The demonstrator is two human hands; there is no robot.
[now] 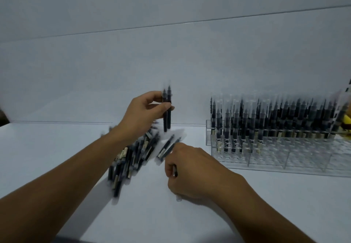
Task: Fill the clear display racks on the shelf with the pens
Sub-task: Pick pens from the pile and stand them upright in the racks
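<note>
A heap of dark pens with clear caps lies on the white shelf, partly under my left forearm. My left hand holds two pens upright above the heap. My right hand rests low on the shelf, its fingers closed around a pen, with two more pens lying just beyond its fingertips. To the right stands the clear display rack; its back rows hold several upright pens, while the front rows show empty holes.
A white wall rises behind the shelf. Something yellow shows at the right edge behind the rack. A dark object sits at the far left edge. The picture is blurred by motion.
</note>
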